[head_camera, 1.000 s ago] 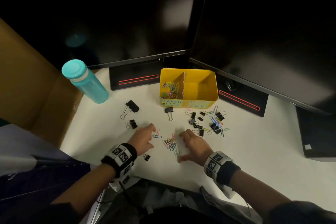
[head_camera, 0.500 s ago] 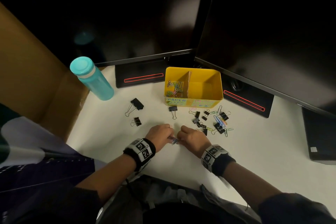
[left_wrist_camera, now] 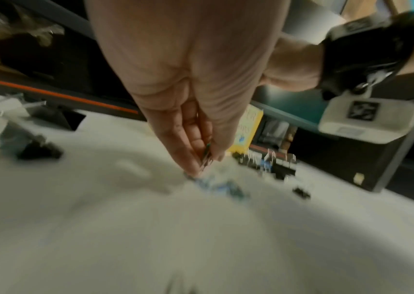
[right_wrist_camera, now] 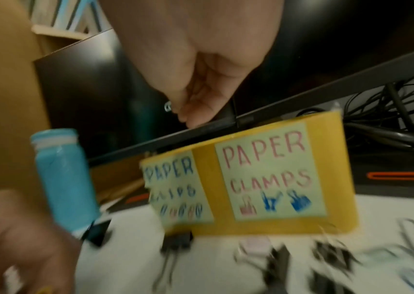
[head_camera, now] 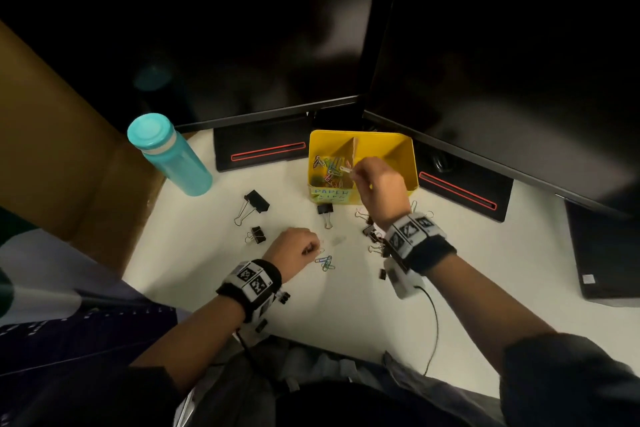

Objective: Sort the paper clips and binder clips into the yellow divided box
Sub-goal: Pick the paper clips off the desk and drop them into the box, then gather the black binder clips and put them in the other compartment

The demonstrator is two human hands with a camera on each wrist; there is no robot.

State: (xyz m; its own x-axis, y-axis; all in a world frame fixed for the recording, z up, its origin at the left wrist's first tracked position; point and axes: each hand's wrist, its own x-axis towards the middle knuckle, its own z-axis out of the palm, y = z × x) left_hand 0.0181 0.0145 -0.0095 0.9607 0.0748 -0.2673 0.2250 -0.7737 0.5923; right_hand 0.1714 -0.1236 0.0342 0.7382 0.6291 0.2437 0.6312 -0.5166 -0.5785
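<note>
The yellow divided box (head_camera: 405, 163) stands under the monitors; its left compartment holds several coloured paper clips (head_camera: 330, 168), and the front labels read "PAPER CLIPS" and "PAPER CLAMPS" (right_wrist_camera: 268, 171). My right hand (head_camera: 356, 172) is raised over the box's divider, pinching a paper clip (head_camera: 345, 169) above the left compartment. My left hand (head_camera: 308, 248) rests low on the desk, fingers curled and pinching paper clips (left_wrist_camera: 207, 156) beside a small loose bunch (head_camera: 325, 263). Black binder clips lie scattered: (head_camera: 255, 201), (head_camera: 257, 234), (head_camera: 325, 210), and a cluster (head_camera: 372, 234) under my right wrist.
A teal water bottle (head_camera: 173, 156) stands left of the box. Two dark monitors (head_camera: 502, 62) overhang the desk's back, their bases (head_camera: 263, 149) flanking the box. A brown partition (head_camera: 52, 135) walls the left side. A dark device (head_camera: 606, 253) sits at the right edge.
My right hand has lifted from the desk with a paper clip and travelled forward over the box. The left hand stayed by the loose pile, which now shows fewer clips.
</note>
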